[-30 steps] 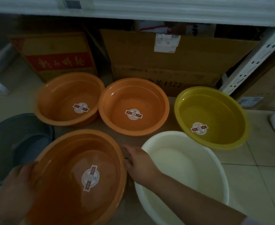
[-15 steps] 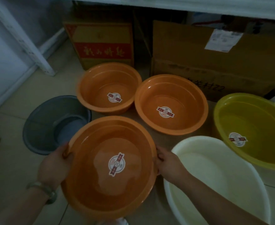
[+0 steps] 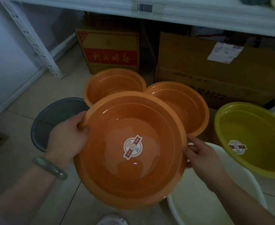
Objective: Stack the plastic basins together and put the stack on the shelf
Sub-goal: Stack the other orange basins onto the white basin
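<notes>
A large orange basin (image 3: 130,172) with a round sticker inside is lifted off the floor and tilted toward me. My left hand (image 3: 68,137) grips its left rim, thumb over the edge. My right hand (image 3: 198,153) holds its right rim. Behind it on the floor stand two smaller orange basins, one at the back left (image 3: 112,83) and one at the back right (image 3: 187,104), both partly hidden by the lifted basin. A yellow basin (image 3: 253,137) sits at the right, a white basin (image 3: 214,202) under my right forearm, a grey basin (image 3: 55,114) at the left. The white shelf board (image 3: 182,15) runs overhead.
Under the shelf stand a red-and-yellow carton (image 3: 110,51) and a big brown carton (image 3: 214,72). A white slotted shelf post (image 3: 31,39) rises at the left beside the wall. The floor is pale tile.
The large orange basin has risen off the floor in both hands and now overlaps the two smaller orange basins. The view has tilted up to show the shelf board.
</notes>
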### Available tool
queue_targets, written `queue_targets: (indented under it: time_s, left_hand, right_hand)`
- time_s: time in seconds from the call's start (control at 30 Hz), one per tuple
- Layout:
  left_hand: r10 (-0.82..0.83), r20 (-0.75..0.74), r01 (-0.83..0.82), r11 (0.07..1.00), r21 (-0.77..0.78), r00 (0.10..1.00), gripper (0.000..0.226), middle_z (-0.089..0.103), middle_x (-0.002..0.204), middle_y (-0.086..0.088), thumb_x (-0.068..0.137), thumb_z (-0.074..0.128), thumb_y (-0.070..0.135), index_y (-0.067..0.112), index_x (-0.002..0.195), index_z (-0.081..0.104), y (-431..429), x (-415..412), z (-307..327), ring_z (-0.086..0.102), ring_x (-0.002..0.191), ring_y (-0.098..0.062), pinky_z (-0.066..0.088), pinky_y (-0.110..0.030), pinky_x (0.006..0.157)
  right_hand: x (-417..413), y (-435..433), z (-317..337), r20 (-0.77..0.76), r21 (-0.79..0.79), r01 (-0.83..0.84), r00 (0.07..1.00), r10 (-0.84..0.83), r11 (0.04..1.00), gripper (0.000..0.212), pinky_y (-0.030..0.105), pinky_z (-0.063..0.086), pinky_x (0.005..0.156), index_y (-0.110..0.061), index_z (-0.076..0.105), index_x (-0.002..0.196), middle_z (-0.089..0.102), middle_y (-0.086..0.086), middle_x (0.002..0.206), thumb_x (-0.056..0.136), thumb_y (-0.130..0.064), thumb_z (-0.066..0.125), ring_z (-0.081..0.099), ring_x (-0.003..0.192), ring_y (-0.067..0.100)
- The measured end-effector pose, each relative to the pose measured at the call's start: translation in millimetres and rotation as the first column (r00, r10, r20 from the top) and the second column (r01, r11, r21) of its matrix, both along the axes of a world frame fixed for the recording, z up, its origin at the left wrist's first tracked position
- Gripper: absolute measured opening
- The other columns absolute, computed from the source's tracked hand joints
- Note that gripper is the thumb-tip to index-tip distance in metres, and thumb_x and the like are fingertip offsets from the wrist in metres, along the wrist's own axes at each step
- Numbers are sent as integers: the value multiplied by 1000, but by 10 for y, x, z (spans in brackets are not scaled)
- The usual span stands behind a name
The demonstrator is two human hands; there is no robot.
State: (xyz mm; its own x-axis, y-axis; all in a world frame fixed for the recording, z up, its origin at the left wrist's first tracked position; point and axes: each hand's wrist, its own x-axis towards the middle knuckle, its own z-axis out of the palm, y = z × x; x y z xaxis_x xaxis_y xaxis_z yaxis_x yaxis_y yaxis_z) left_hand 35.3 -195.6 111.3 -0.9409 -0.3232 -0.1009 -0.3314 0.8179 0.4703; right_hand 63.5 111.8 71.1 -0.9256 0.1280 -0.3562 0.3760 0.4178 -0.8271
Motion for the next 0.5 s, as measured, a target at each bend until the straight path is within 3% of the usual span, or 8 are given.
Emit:
queue_targets:
  time_s: [0.07, 0.17, 0.3, 0.5]
  left_hand:
    - [-68, -27, 69, 997, 33, 997, 47, 65, 114, 2, 90, 49, 34, 38, 137, 43, 183, -62, 65, 59, 91, -14, 44, -29, 73]
    - [-177, -77, 181, 983, 35, 981, 52, 60, 129, -1, 90, 50, 35, 37, 141, 36, 543, -155, 133, 57, 113, -24, 43, -33, 89]
    - [-341, -96, 346, 938, 37, 935, 59, 54, 138, -4, 89, 52, 35, 29, 144, 33, 1099, -237, 113, 52, 122, -25, 38, -33, 99]
    - [-571, -35, 571, 821, 10, 821, 56, 60, 130, -5, 90, 49, 38, 27, 143, 33, 1778, -136, -131, 56, 116, -24, 42, -31, 93]
  right_hand:
    - [33, 206, 113, -16, 22, 88, 996, -87, 996, 39, 48, 57, 71, -37, 54, 123, 74, -6, 71, 88, -21, 57, 70, 67, 19]
    - [168, 547, 297, -67, 19, 236, 970, -234, 972, 36, 38, 54, 63, -35, 56, 121, 72, -9, 64, 89, -20, 58, 67, 63, 13]
    - [481, 998, 451, -79, 39, 444, 894, -440, 895, 42, 32, 48, 57, -25, 55, 128, 66, -7, 75, 87, -23, 61, 61, 68, 16]
    - [988, 1500, 252, 13, 164, 572, 814, -581, 804, 48, 42, 54, 73, -28, 57, 127, 72, 1, 81, 80, -28, 68, 67, 75, 23]
